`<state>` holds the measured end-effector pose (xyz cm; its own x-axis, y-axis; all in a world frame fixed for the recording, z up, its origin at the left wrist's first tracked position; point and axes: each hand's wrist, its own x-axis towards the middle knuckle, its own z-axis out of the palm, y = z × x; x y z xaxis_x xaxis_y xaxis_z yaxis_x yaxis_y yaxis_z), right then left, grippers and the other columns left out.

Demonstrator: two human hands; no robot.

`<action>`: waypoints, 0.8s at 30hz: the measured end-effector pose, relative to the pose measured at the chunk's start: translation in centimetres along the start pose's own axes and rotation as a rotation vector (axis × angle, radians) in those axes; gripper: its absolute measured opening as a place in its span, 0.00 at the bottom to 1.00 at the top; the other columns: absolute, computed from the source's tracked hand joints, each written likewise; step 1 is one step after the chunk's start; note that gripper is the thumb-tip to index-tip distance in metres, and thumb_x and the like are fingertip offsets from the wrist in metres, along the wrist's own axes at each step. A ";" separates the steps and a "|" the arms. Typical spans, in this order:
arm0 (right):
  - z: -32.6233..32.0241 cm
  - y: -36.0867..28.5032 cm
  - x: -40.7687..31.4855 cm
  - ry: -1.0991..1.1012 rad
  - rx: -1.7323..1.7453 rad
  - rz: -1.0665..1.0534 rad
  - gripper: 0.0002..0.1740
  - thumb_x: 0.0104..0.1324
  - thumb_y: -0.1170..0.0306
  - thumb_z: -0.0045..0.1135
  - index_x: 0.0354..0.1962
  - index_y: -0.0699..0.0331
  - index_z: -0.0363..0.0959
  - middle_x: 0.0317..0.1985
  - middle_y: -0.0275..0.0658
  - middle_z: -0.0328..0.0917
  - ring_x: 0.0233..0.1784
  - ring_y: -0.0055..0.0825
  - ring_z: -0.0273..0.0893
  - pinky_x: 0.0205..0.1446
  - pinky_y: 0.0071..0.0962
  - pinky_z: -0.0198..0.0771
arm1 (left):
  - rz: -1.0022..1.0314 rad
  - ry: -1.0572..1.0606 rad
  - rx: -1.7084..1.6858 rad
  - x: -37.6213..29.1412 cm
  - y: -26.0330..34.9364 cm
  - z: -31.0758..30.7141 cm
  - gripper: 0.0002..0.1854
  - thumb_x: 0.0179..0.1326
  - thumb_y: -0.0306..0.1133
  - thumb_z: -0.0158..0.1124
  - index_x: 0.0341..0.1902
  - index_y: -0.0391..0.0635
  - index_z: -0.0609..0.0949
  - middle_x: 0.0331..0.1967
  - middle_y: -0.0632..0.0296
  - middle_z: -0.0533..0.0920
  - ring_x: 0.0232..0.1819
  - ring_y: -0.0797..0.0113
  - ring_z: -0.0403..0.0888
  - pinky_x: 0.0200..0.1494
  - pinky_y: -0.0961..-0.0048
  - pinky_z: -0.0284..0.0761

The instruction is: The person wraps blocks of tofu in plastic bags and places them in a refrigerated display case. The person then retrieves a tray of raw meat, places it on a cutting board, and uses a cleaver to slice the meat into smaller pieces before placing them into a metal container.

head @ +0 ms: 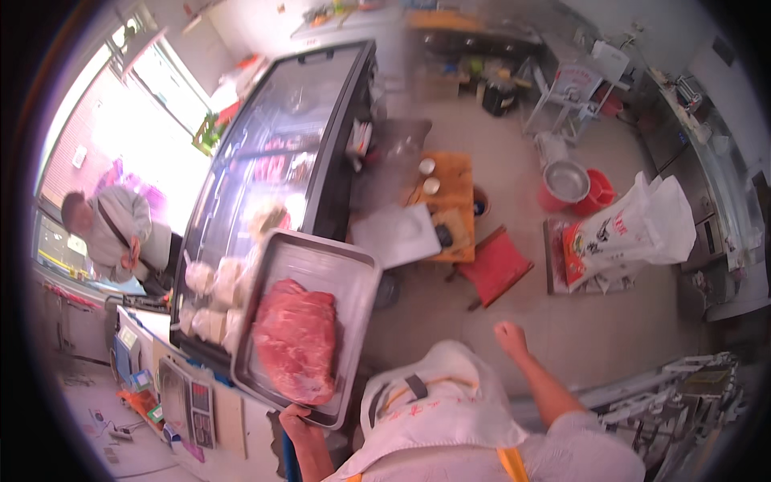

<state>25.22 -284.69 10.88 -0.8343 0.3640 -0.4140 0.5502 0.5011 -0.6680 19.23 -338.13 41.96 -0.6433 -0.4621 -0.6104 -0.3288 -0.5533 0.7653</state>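
Observation:
My left hand (296, 420) grips the near corner of a rectangular metal tray (356, 301). On the tray lies one large slab of raw red meat (296, 340), with paler fat at its near end. The tray is held at the edge of a glass display case (289, 102), in front of several white wrapped bundles (211, 289) inside or behind the glass. Out to the right, away from my body, my right hand (511, 337) hangs over the tiled floor with its fingers curled in and nothing visible in it.
A wooden table (455, 181) holds bowls and a white board (397, 235). Beside it stands a red folding stool (497, 265). A large white sack (626, 232) and red buckets (593, 190) stand right. Left are a weighing scale (187, 397) and another person (114, 229) beyond the case.

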 end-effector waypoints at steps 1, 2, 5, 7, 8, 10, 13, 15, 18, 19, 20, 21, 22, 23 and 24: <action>-2.5 -1.5 -3.2 -0.011 -0.084 0.080 0.16 0.71 0.62 0.59 0.29 0.66 0.81 0.26 0.48 0.83 0.30 0.36 0.83 0.39 0.41 0.77 | -0.042 -0.037 0.008 -0.4 1.5 0.7 0.17 0.36 0.20 0.55 0.34 0.34 0.82 0.39 0.52 0.86 0.47 0.52 0.87 0.58 0.65 0.81; -2.8 -1.5 -7.0 0.036 -0.035 0.117 0.17 0.71 0.62 0.59 0.27 0.66 0.80 0.24 0.46 0.82 0.29 0.32 0.82 0.38 0.39 0.76 | -0.109 -0.039 -0.022 -2.4 3.5 3.5 0.15 0.35 0.19 0.56 0.32 0.35 0.82 0.38 0.52 0.86 0.46 0.52 0.86 0.54 0.66 0.81; -5.1 -7.4 -15.5 0.091 0.223 0.202 0.18 0.72 0.62 0.59 0.25 0.65 0.79 0.21 0.40 0.79 0.27 0.26 0.80 0.36 0.36 0.74 | -0.253 -0.166 0.046 -3.3 7.2 0.4 0.14 0.35 0.19 0.56 0.30 0.36 0.81 0.36 0.53 0.86 0.43 0.51 0.86 0.52 0.64 0.82; -2.3 -13.3 -15.8 0.088 0.313 0.169 0.18 0.73 0.63 0.59 0.25 0.64 0.79 0.20 0.36 0.78 0.27 0.24 0.78 0.35 0.34 0.73 | -0.321 -0.130 0.046 -1.7 7.6 3.3 0.12 0.35 0.19 0.56 0.29 0.37 0.80 0.35 0.54 0.86 0.40 0.50 0.85 0.50 0.63 0.82; -3.2 -16.8 -15.7 0.069 0.273 0.142 0.18 0.74 0.64 0.59 0.26 0.64 0.79 0.20 0.35 0.78 0.27 0.23 0.77 0.35 0.32 0.73 | -0.339 -0.196 0.090 0.1 7.4 2.2 0.12 0.35 0.20 0.56 0.29 0.37 0.80 0.35 0.54 0.85 0.40 0.50 0.85 0.50 0.64 0.83; -0.7 -21.0 -14.9 0.018 0.344 0.112 0.17 0.76 0.64 0.60 0.28 0.65 0.79 0.21 0.33 0.79 0.27 0.21 0.77 0.35 0.29 0.73 | -0.406 -0.214 0.185 3.3 7.5 -0.6 0.13 0.35 0.20 0.57 0.30 0.37 0.80 0.34 0.55 0.85 0.39 0.50 0.85 0.50 0.64 0.83; 0.0 -24.4 -13.8 0.014 0.444 0.103 0.13 0.76 0.65 0.61 0.39 0.67 0.84 0.26 0.35 0.83 0.28 0.24 0.79 0.37 0.31 0.75 | -0.471 -0.199 0.200 3.0 7.5 0.8 0.13 0.35 0.20 0.57 0.31 0.38 0.80 0.34 0.56 0.85 0.39 0.51 0.84 0.49 0.65 0.82; 0.2 -24.6 -12.3 0.014 0.466 0.089 0.13 0.76 0.65 0.62 0.40 0.68 0.83 0.27 0.36 0.84 0.27 0.24 0.79 0.36 0.32 0.75 | -0.470 -0.220 0.199 5.3 6.0 -0.3 0.14 0.36 0.20 0.56 0.31 0.38 0.80 0.34 0.56 0.85 0.39 0.52 0.84 0.49 0.65 0.82; -0.6 -24.1 -13.1 0.029 0.359 0.159 0.15 0.75 0.63 0.64 0.35 0.67 0.84 0.27 0.38 0.85 0.26 0.24 0.80 0.34 0.32 0.74 | -0.458 -0.222 0.173 8.2 4.0 -2.7 0.16 0.35 0.20 0.56 0.33 0.37 0.82 0.35 0.55 0.86 0.40 0.50 0.85 0.50 0.64 0.82; -1.2 -23.6 -13.7 0.037 0.222 0.162 0.18 0.74 0.60 0.65 0.32 0.67 0.84 0.26 0.39 0.85 0.26 0.26 0.80 0.34 0.33 0.75 | -0.449 -0.231 0.157 8.8 3.8 -2.6 0.17 0.35 0.21 0.56 0.34 0.36 0.82 0.36 0.54 0.86 0.41 0.49 0.85 0.51 0.64 0.83; -2.0 -22.3 -14.4 0.046 0.085 0.166 0.21 0.74 0.58 0.66 0.29 0.67 0.84 0.25 0.39 0.84 0.25 0.27 0.81 0.34 0.34 0.75 | -0.415 -0.259 0.158 8.7 3.5 -2.2 0.16 0.35 0.20 0.56 0.33 0.37 0.82 0.34 0.56 0.85 0.39 0.52 0.85 0.49 0.65 0.81; -2.4 -20.2 -15.4 0.078 -0.019 0.190 0.21 0.73 0.57 0.66 0.27 0.67 0.84 0.22 0.40 0.84 0.25 0.28 0.82 0.34 0.35 0.76 | -0.411 -0.271 0.150 9.2 2.6 -2.4 0.16 0.35 0.18 0.55 0.33 0.37 0.82 0.34 0.57 0.84 0.39 0.53 0.84 0.47 0.65 0.81; -2.5 -17.6 -16.2 0.121 -0.123 0.210 0.22 0.72 0.57 0.65 0.26 0.66 0.85 0.20 0.41 0.83 0.25 0.30 0.84 0.34 0.35 0.78 | -0.405 -0.293 0.137 10.2 1.9 -2.1 0.16 0.35 0.17 0.54 0.33 0.37 0.81 0.33 0.57 0.84 0.38 0.54 0.84 0.44 0.65 0.81; -2.1 -12.7 -17.6 0.204 -0.220 0.217 0.22 0.72 0.56 0.65 0.26 0.66 0.85 0.20 0.41 0.84 0.26 0.31 0.84 0.34 0.36 0.78 | -0.406 -0.317 0.129 10.8 1.4 -2.0 0.17 0.36 0.15 0.53 0.33 0.37 0.81 0.33 0.58 0.84 0.38 0.55 0.84 0.42 0.65 0.81; -1.2 -9.0 -20.2 0.252 -0.311 0.235 0.22 0.72 0.55 0.66 0.26 0.65 0.86 0.21 0.42 0.84 0.26 0.33 0.85 0.34 0.37 0.78 | -0.428 -0.361 0.121 11.1 0.9 -3.2 0.20 0.36 0.15 0.53 0.37 0.35 0.82 0.36 0.57 0.85 0.38 0.55 0.85 0.42 0.65 0.81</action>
<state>37.18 -295.59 26.02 -0.6720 0.6563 -0.3430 0.7401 0.5796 -0.3410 14.00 -345.95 35.20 -0.6237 0.0634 -0.7791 -0.6752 -0.5459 0.4961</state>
